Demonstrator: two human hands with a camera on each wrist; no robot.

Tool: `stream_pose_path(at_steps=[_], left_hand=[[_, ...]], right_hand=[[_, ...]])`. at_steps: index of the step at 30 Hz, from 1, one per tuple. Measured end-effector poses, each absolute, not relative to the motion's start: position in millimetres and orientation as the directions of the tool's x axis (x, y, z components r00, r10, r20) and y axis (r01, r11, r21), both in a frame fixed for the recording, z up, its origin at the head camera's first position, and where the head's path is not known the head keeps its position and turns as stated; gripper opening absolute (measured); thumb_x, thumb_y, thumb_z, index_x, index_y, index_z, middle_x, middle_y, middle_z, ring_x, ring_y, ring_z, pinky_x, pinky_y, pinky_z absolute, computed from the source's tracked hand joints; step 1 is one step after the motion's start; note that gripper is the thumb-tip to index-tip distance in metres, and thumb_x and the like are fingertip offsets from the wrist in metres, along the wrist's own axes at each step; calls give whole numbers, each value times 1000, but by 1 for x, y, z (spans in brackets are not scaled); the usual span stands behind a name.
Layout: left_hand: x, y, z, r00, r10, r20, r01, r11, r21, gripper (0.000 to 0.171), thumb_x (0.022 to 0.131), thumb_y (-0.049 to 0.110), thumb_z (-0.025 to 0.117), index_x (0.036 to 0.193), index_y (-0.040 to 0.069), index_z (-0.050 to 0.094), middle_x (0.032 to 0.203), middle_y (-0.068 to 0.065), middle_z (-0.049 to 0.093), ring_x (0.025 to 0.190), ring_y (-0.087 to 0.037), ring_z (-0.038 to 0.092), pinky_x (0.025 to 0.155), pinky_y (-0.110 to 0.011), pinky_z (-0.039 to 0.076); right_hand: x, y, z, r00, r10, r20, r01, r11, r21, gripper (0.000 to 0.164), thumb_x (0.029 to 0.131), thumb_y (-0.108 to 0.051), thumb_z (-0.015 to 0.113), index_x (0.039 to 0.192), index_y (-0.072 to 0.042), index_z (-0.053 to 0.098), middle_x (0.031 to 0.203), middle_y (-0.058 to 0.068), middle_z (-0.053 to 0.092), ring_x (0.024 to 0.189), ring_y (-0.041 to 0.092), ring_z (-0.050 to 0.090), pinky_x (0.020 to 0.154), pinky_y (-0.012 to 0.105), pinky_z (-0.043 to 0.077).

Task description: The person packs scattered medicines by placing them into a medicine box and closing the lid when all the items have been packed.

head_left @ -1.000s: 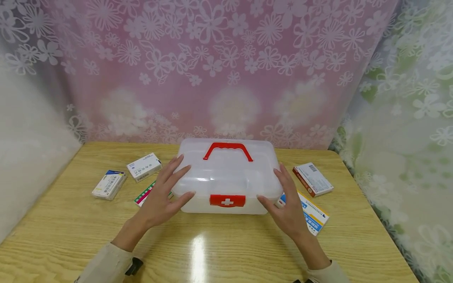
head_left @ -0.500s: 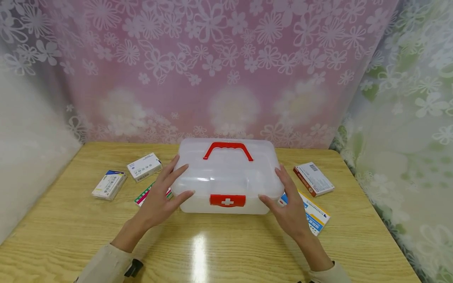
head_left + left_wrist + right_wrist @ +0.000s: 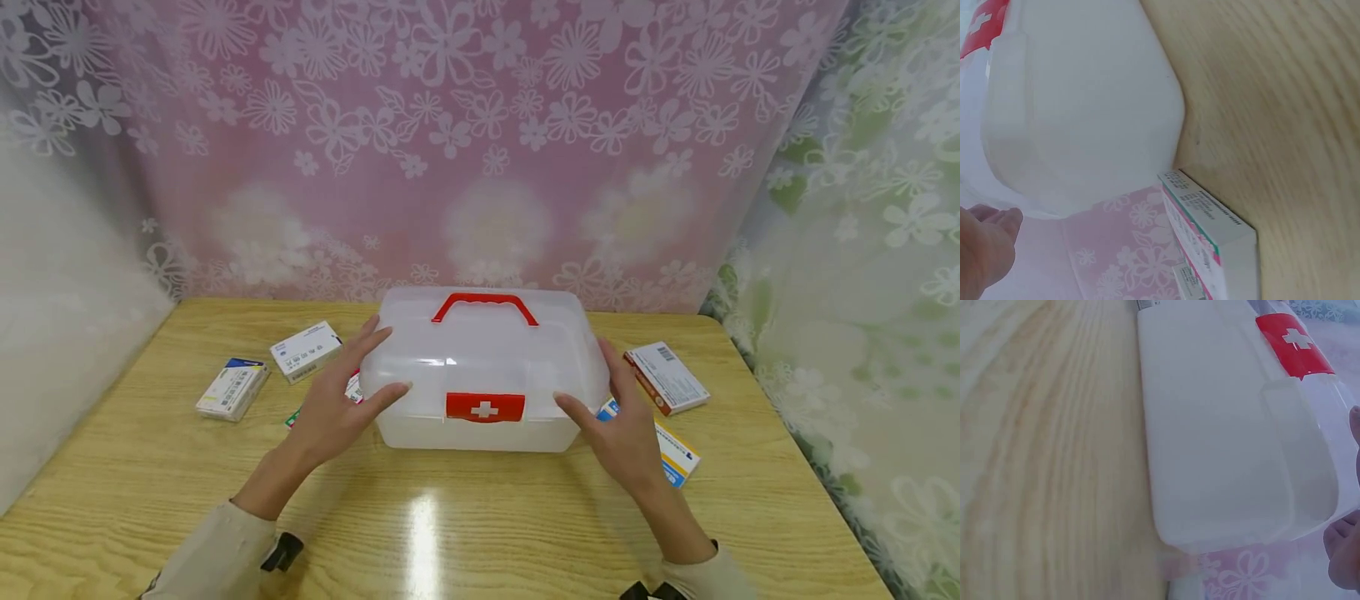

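Observation:
A translucent white first-aid box stands on the table, its base [image 3: 480, 435] below a clear lid [image 3: 480, 354]. The lid carries a red handle [image 3: 486, 298] and a red latch [image 3: 484, 407] with a white cross. My left hand [image 3: 333, 408] holds the lid's left end, thumb at the front and fingers along the side. At the other end my right hand [image 3: 626, 433] holds it the same way. The base's plain wall [image 3: 1097, 112] fills much of the left wrist view, and only part of each hand shows in the wrist views. The box's contents cannot be made out.
Left of the box lie a white medicine box [image 3: 306, 350], a blue-topped one [image 3: 232, 390] and a pink-and-green one [image 3: 1204, 231]. To the right lie a brown-edged medicine box [image 3: 667, 377] and a blue-and-orange one [image 3: 678, 454], partly behind my hand. A floral curtain [image 3: 480, 167] hangs behind the table.
Both hands have risen slightly with the lid. The latch and handle sit higher, and more of the base's front shows, while the base stays in place.

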State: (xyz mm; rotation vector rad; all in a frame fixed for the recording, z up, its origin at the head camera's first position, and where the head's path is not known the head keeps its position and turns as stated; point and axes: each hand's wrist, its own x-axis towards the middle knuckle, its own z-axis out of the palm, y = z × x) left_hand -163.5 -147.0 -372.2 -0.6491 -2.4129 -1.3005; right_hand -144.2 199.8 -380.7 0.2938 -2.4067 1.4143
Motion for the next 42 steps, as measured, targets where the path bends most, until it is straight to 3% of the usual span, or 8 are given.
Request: stream_pose_path(at_steps=[7,12,19,22,27,30,36,42], left_hand=[[-171,-140,-358,-855,162,493,510,435,742,62,88,24,70,144,19,44,151,1,33,136,-19,31,103,-53,35],[-176,-135,-343,-894,106,434,441,370,818,64,89,29,69,145,22,40,140,1,45,120,-19,47,84,-46,51],[-188,-129,-315,-919,41,393,376,397,837,62,90,41,64,144,21,40,144,-2,43,131,-20,40,105,-45,33],[-195,-129,-306,-927,38,374,364,335,869,61,90,39,64,142,18,40,143,-3,44,128,-20,42,104,-44,34],[-203,-133,-298,-934,72,349,356,125,926,55,94,24,61,142,12,37,138,-7,47,121,-19,48,99,-33,40],[-206,-135,-297,-931,70,357,362,89,928,53,95,23,59,142,10,38,134,-8,50,118,-18,50,98,-29,41],[-216,-135,-296,-925,39,377,379,130,916,50,95,32,60,137,11,42,134,-6,51,121,-18,49,103,-40,38],[-223,-133,-288,-936,22,351,350,166,922,51,95,39,58,134,10,41,134,-5,50,121,-17,49,101,-40,40]], right_hand=[[-152,198,-360,-936,19,352,-310,430,-848,77,85,-24,75,146,-14,30,143,-3,39,129,14,41,105,42,35],[-157,196,-341,-937,57,344,-292,409,-865,72,87,-27,73,141,-8,30,138,2,48,123,16,47,101,33,40],[-171,193,-311,-943,77,323,-266,406,-874,69,90,-36,67,139,-4,31,134,6,53,119,20,52,91,29,49],[-178,193,-299,-954,80,290,-231,426,-875,70,91,-44,63,139,-5,31,132,8,55,112,21,56,93,31,48],[-190,193,-283,-964,72,256,-200,439,-876,71,91,-50,58,138,-4,31,127,10,57,98,21,59,81,27,47],[-196,194,-279,-970,53,237,-198,394,-897,70,92,-51,56,139,-5,31,134,11,52,107,21,56,85,31,45],[-202,198,-277,-972,18,233,-221,254,-942,63,98,-46,47,143,-5,32,145,13,37,135,26,34,109,46,30],[-210,201,-276,-964,-14,267,-264,184,-947,59,101,-44,40,146,-7,33,142,11,37,133,29,34,110,49,26]])
